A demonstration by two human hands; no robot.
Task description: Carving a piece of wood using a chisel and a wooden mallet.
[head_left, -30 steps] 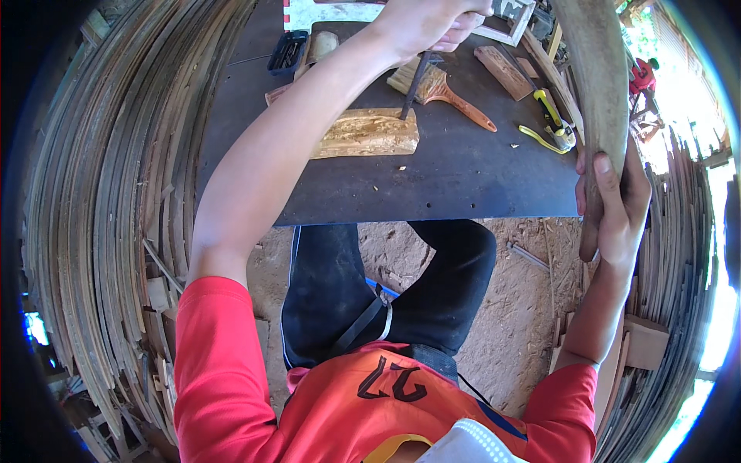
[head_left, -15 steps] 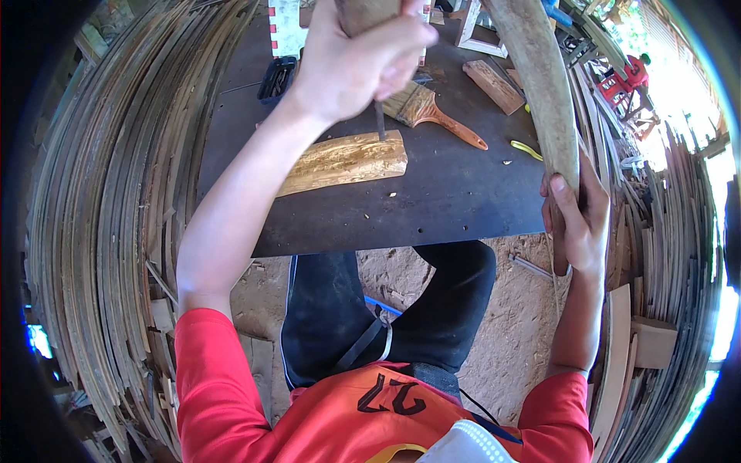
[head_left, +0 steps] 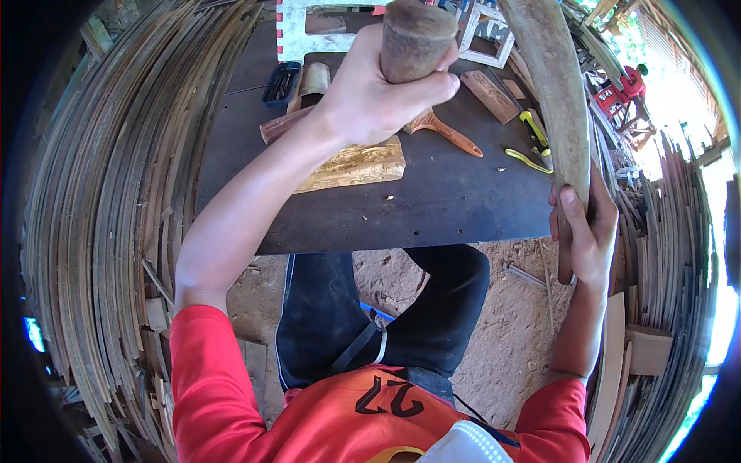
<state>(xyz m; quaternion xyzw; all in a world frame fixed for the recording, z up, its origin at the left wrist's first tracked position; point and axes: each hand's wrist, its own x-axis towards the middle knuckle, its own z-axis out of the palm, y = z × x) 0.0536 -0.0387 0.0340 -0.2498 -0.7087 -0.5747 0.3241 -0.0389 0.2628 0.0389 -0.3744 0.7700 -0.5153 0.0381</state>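
Note:
My left hand (head_left: 370,96) is closed round the thick wooden handle of a chisel (head_left: 417,42), its blunt end facing up toward me. The hand hides the chisel's blade. Below it, a yellowish carved block of wood (head_left: 363,163) lies on the dark table (head_left: 347,220), partly behind my forearm. My right hand (head_left: 587,231) grips the lower end of a long, thick wooden mallet (head_left: 552,77), raised at the table's right side. Its far end runs out of the top of the view. The mallet and the chisel are apart.
On the table lie a brush with a wooden handle (head_left: 448,135), yellow-handled pliers (head_left: 536,147), a wood piece (head_left: 490,96) and a blue tray (head_left: 281,83). A white frame (head_left: 468,38) stands behind. Stacked wood strips (head_left: 100,193) line both sides. A person in red (head_left: 634,83) is far right.
My left hand has shifted slightly right and down, and the chisel's handle end now shows in full. The blade has gone out of sight. The mallet stays raised, my right hand slightly lower.

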